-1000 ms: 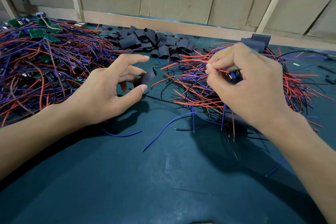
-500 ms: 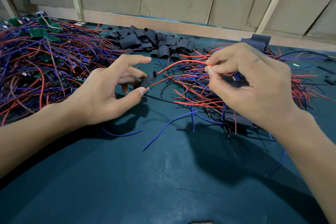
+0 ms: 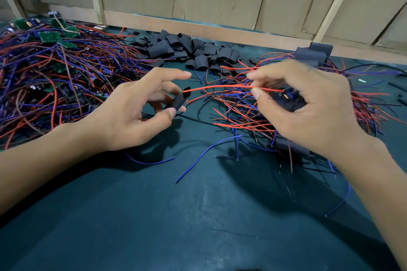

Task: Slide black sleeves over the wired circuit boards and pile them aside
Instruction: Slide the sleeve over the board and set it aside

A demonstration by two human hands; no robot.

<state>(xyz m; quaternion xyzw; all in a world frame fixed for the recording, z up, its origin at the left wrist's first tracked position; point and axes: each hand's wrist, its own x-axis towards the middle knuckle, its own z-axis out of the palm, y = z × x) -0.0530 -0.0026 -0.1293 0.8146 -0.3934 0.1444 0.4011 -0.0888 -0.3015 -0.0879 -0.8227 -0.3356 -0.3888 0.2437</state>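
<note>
Sleeve (image 3: 179, 101) pinched mouth-open in left hand (image 3: 132, 114), facing red wire (image 3: 220, 87) that right hand (image 3: 308, 108) fingers pinch, lined up for threading; board partly hidden.

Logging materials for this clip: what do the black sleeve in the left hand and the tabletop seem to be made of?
Black sleeve: looks like thin, matte, pliable plastic or rubber tubing, since it lies flattened with a gaping mouth; exact polymer unclear. Tabletop: a dark teal mat, probably rubber or vinyl, with a dull sheen and pale scuffs.
</note>
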